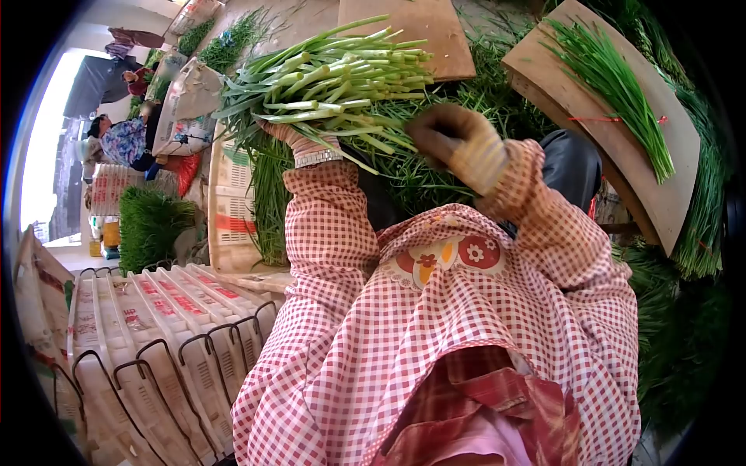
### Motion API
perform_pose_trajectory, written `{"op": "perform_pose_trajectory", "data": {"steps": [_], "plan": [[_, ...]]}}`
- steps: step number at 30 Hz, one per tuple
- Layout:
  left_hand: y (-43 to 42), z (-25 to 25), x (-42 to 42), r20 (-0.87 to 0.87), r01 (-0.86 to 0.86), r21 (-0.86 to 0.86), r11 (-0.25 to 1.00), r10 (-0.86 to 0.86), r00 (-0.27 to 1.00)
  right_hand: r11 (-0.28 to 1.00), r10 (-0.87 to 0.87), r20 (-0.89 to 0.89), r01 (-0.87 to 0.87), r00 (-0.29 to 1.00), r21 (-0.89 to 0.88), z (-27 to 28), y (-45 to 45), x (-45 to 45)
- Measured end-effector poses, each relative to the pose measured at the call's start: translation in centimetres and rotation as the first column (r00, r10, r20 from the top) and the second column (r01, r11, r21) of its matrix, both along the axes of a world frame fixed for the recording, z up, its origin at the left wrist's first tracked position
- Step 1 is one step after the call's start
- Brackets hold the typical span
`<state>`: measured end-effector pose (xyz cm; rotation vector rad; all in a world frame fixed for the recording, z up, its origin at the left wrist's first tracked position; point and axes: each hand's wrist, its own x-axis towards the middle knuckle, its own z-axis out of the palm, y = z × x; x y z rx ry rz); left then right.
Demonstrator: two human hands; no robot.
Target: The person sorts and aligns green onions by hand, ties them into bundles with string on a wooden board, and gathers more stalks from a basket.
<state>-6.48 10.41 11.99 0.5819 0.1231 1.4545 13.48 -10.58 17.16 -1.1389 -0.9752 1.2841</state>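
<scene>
Green bunch [334,81] gripped in the left hand [281,133], fingers mostly hidden, and splayed lower stems could slip from a loose hold! Right hand [458,140] half-curled by the stem ends, hold unclear

Green stalks [342,78] mostly hide the left hand [289,137] (fingertips included).

At upper centre, the stalks [334,78] are looking smooth and faintly glossy, and the metal watch band [317,158] is shining beneath them. The right glove [466,147] is showing matt, rough, stained cloth. Across the lower centre, the checked smock [435,326] is appearing as soft, matt, wrinkled cloth. At upper right, the curved board [536,62] is looking smooth, matt and wood-like. At lower left, the crates [148,311] are showing pale, scuffed plastic, their thin handles [161,342] looking like dark metal wire.
</scene>
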Motion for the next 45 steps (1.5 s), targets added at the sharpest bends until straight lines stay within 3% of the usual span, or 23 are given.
{"op": "perform_pose_trajectory", "data": {"steps": [2,3,4,5,7,9,10,12,14,17,18,21,22,25,27,30,33,35,37,39,41,43,45], "plan": [[-1.0,1.6,0.5,0.015,-0.074,-0.046,0.996,0.075,0.997,0.989,0.145,0.235,-0.134,0.961,-0.062,-2.0,-1.8,2.4],[-1.2,2.1,0.7,0.014,-0.111,-0.054,0.992,0.112,0.994,0.956,0.292,0.457,-0.27,0.841,-0.113,-3.2,-2.5,4.0],[-1.0,2.4,0.5,0.003,-0.105,-0.057,0.993,0.105,0.994,0.904,0.415,0.385,-0.324,0.824,-0.279,-4.3,-3.5,5.3],[-1.1,2.5,0.7,0.001,-0.035,-0.028,0.999,0.035,0.999,0.896,0.438,0.529,-0.3,0.727,-0.328,-6.1,-4.3,6.9],[-1.9,3.2,2.4,-0.036,-0.115,-0.114,0.987,0.112,0.993,0.955,0.285,0.553,-0.18,0.783,-0.237,-5.3,-5.0,9.8],[-1.9,3.2,3.7,-0.038,-0.131,-0.116,0.985,0.127,0.991,0.998,-0.008,0.558,0.039,0.83,-0.044,-1.6,-4.4,10.9],[-2.5,3.5,4.6,-0.015,-0.077,-0.131,0.988,0.076,0.997,0.975,-0.202,0.623,0.096,0.756,0.2,0.2,-3.9,10.9],[-4.0,4.7,6.5,0.022,0.009,-0.145,0.989,-0.005,1.0,0.885,-0.34,0.705,-0.041,0.622,0.463,5.0,-2.6,10.0],[-5.3,5.7,8.5,0.019,0.081,-0.105,0.991,-0.079,0.997,0.918,-0.263,0.836,-0.141,0.482,0.37,7.9,-1.4,7.8],[-5.4,5.8,11.2,-0.044,0.098,-0.027,0.995,-0.099,0.994,0.978,-0.207,0.978,0.027,0.021,0.206,8.7,0.3,4.1],[-6.6,6.9,12.3,-0.035,0.114,-0.022,0.993,-0.115,0.993,0.991,-0.12,0.993,0.058,-0.014,0.12,8.7,0.7,4.0],[-6.8,6.8,14.4,-0.107,0.131,-0.037,0.991,-0.135,0.985,0.985,-0.103,0.995,0.135,-0.011,0.103,6.9,0.3,6.2],[-8.2,7.6,15.2,-0.11,0.217,-0.104,0.971,-0.228,0.967,0.981,-0.109,0.994,0.162,0.02,0.105,6.5,-0.1,7.1],[-9.8,8.3,17.3,-0.056,0.42,-0.006,0.907,-0.42,0.906,0.968,-0.138,0.99,0.208,-0.013,0.138,7.2,-3.1,8.4],[-11.6,8.6,20.4,-0.007,0.565,-0.012,0.825,-0.565,0.825,0.975,-0.092,0.985,0.214,0.149,0.058,7.6,-5.0,10.5],[-13.5,8.0,25.0,-0.074,0.653,-0.011,0.757,-0.652,0.755,0.943,-0.32,0.889,0.198,0.326,0.267,5.0,-7.5,15.0],[-16.1,8.1,30.9,0.008,0.773,-0.027,0.633,-0.774,0.634,0.912,-0.397,0.869,0.231,0.294,0.339,6.7,-11.8,18.3],[-18.3,8.5,35.2,0.052,0.807,-0.071,0.587,-0.805,0.59,0.927,-0.317,0.909,0.293,0.27,0.236,7.8,-13.9,21.7],[-19.7,7.9,38.7,0.128,0.884,-0.049,0.465,-0.875,0.467,0.895,-0.377,0.926,0.251,-0.011,0.368,7.4,-16.1,25.3],[-20.9,5.9,41.0,0.167,0.912,-0.103,0.398,-0.896,0.41,0.907,-0.298,0.953,0.327,0.055,0.264,6.2,-17.7,27.5],[-21.0,2.5,42.7,0.166,0.905,-0.222,0.362,-0.901,0.401,0.862,-0.118,0.993,0.494,-0.02,0.113,3.1,-18.3,29.7],[-21.0,0.1,42.4,0.121,0.773,-0.581,0.255,-0.912,0.392,0.663,0.271,0.961,0.716,0.045,-0.22,0.6,-16.9,29.1],[-20.1,-3.7,42.6,0.17,0.784,-0.596,0.173,-0.927,0.333,0.654,0.168,0.986,0.75,-0.019,-0.097,-4.6,-16.9,28.6]]}}
